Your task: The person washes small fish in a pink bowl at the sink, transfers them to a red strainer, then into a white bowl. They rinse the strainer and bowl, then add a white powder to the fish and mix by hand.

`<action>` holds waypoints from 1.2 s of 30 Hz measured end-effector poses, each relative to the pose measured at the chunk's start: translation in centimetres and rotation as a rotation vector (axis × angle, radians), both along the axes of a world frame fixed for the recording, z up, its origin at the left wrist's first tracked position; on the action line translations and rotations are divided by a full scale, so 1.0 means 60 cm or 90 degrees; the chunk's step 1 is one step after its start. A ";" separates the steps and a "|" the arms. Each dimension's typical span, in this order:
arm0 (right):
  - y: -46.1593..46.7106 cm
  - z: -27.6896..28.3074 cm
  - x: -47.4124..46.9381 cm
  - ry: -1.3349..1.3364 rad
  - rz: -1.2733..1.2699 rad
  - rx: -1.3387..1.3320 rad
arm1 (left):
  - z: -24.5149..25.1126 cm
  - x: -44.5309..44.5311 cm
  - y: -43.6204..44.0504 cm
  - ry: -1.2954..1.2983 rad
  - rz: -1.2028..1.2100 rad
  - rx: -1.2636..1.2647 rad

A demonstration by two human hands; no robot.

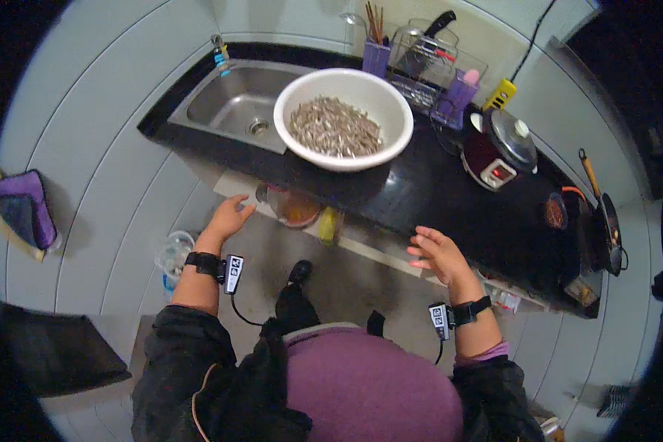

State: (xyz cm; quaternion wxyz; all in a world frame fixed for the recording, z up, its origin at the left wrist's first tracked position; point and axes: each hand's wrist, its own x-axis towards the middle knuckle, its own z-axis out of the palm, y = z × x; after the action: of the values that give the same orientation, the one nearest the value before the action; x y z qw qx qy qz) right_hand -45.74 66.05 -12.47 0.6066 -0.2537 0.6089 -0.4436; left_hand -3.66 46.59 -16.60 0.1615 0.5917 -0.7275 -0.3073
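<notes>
Both of my hands are raised and hold nothing. My left hand [228,217], fingers apart, hovers in front of the counter near the cabinet shelf. My right hand [435,255] is near the counter's front edge, its fingers spread; whether it touches the edge I cannot tell. Beyond them a large white plastic basin [400,130] stands on the black countertop [414,182], its left side over the sink's rim. Inside lies a heap of small silvery-brown fish [337,130]. The stainless steel sink [215,105] is set into the counter to the left.
A faucet [219,52] rises behind the sink. Purple utensil holders [377,57] and a knife [441,24] in a rack stand at the back. An electric cooker [500,149] and a wok [608,232] are to the right. A transparent bin [175,248] sits at floor level left.
</notes>
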 end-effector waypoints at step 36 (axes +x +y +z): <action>-0.065 0.031 0.182 -0.110 -0.560 -0.049 | 0.094 -0.235 -0.155 0.699 -0.325 0.687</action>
State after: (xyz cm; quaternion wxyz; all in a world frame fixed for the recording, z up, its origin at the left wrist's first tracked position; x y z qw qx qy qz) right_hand -34.83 62.17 -10.62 0.3992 0.0452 0.5891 -0.7012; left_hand -17.78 37.30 -10.94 0.1126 0.1682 -0.4084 -0.8901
